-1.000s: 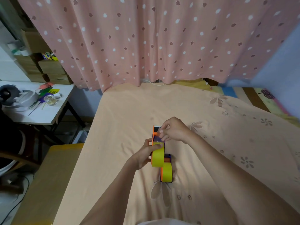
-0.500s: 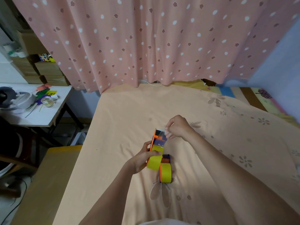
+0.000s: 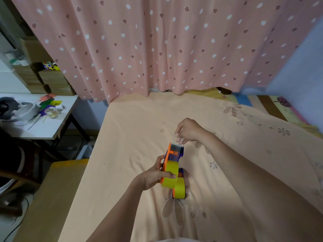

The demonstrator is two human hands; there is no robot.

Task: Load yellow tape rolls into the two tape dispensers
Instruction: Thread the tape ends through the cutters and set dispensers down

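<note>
The left hand (image 3: 153,175) holds an orange tape dispenser (image 3: 172,158) above the bed (image 3: 139,130), its fingers curled round the yellow tape roll (image 3: 170,175) that sits in the dispenser, with the thumb lying across the roll's outer face. The dispenser is tilted, its purple and grey cutter end pointing away from the person and up. The right hand (image 3: 187,131) hovers just beyond that cutter end, apart from it, with the fingers loosely curled and the fingertips drawn together; whether they pinch a strip of tape is too small to tell, so its grip cannot be judged. A second tape dispenser (image 3: 180,187), also orange and purple and carrying its own yellow roll, lies on the peach bedsheet just beneath the held one, near a printed flower. A pink curtain (image 3: 157,46) with white dots hangs behind the bed. To the left stands a white surface (image 3: 40,130) with a glass jar (image 3: 51,113), a pair of headphones (image 3: 15,110) and coloured papers, and stacked cardboard boxes (image 3: 52,79) behind it.
</note>
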